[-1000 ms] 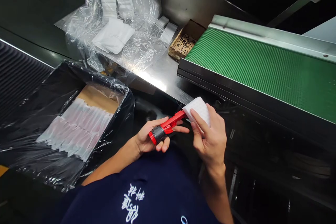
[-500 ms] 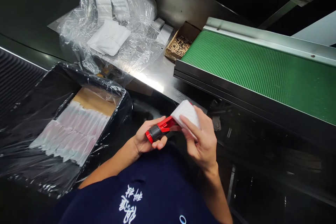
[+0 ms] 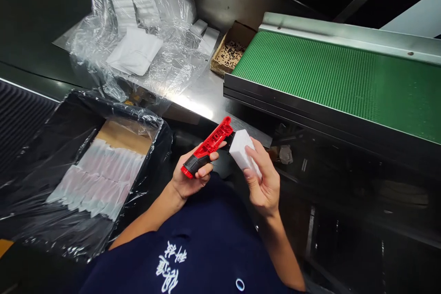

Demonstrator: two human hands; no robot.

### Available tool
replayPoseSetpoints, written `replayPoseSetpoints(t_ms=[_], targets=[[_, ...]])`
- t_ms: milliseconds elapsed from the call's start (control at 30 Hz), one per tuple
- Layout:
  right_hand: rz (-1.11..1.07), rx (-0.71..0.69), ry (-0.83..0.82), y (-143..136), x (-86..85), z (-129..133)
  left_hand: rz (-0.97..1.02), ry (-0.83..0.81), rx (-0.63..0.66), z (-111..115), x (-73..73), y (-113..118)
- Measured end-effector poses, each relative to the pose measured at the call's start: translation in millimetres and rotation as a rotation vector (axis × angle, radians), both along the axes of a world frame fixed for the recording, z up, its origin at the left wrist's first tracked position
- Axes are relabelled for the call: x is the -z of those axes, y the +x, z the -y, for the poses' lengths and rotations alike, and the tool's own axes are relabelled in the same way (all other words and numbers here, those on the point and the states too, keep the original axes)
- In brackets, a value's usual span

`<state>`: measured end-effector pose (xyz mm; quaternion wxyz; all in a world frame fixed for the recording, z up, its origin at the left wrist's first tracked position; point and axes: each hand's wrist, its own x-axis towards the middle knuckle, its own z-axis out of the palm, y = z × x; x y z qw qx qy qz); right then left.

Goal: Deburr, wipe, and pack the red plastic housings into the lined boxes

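Observation:
My left hand (image 3: 189, 175) is closed around the black grip of a red and black plastic handle part (image 3: 211, 145). The part's ribbed, hollow red side faces up and its red end points away from me. My right hand (image 3: 263, 179) pinches a white, block-shaped foam piece (image 3: 241, 148) between thumb and fingers. A small gap separates the foam from the red part. Both hands are held in front of my dark blue shirt, near the metal table edge.
To the left, a black-plastic-lined box (image 3: 161, 135) holds rows of white-wrapped reddish items (image 3: 99, 174). White foam sheets (image 3: 136, 50) lie on clear plastic on the metal table (image 3: 198, 98). A cardboard tray (image 3: 229, 55) of small dark pieces sits beside a green conveyor belt (image 3: 327, 82).
The white foam piece has come off the red part, and the hands are apart. The red part now shows its full length, its far end raised away from me.

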<state>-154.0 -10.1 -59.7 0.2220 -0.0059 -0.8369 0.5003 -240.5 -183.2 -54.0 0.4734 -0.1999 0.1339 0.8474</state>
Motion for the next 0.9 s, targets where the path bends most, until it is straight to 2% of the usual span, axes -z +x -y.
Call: replayPoseSetpoints(t_ms=[133,333,433,533,600,700,800,900], targets=[[0.041,-0.006,-0.215,4.1,7.0,3.6,-0.004,-0.081,-0.011,-2.4,0.1,1.6],[0.073,-0.017,-0.266,6.4,12.1,5.7,-0.022,-0.105,-0.004,-4.2,-1.2,2.5],[0.029,-0.036,-0.305,6.7,15.2,4.5,-0.146,-0.084,0.034,-3.2,2.5,3.4],[0.026,0.028,-0.177,6.0,14.8,-1.1,-0.4,-0.098,0.1,-1.5,4.6,5.6],[0.009,0.111,-0.04,5.0,12.8,-7.3,-0.544,-0.18,0.086,-1.0,2.6,7.3],[-0.03,0.19,0.115,3.7,8.6,-16.9,-0.655,-0.342,0.081,-1.2,-3.0,9.6],[-0.089,0.15,0.24,3.2,3.7,-22.4,-0.717,-0.483,0.124,-1.3,-5.5,11.5],[-0.163,0.002,0.342,2.6,-0.8,-22.2,-0.794,-0.592,0.196,-0.8,-4.6,12.8]])
